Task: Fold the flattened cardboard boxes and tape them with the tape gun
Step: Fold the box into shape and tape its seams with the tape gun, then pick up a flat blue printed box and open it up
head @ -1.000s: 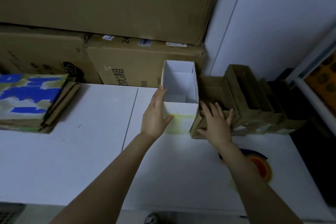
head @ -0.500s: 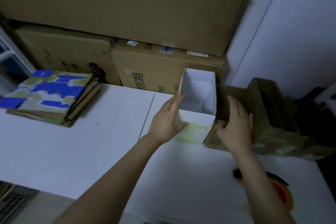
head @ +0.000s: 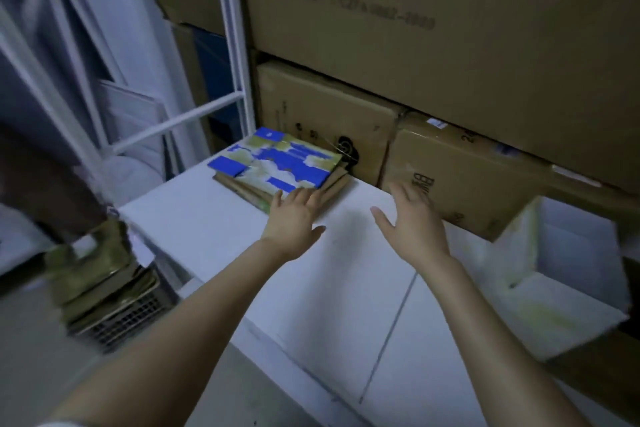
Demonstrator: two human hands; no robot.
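While both arms reach across the white table (head: 214,239), the left hand (head: 294,218) lies flat with its fingers straight and close together, fingertips at the near right edge of the stack of flattened boxes (head: 277,165); whether they press it I cannot tell. Just right of the stack, the right hand (head: 414,222) is spread wide over bare tabletop, holding nothing. At the far right stands a folded white box (head: 568,274), well apart from both hands. Along the far side, brown cartons (head: 433,55) are piled up.

Flattened boxes (head: 277,163) left of apparently folded box (head: 561,308).
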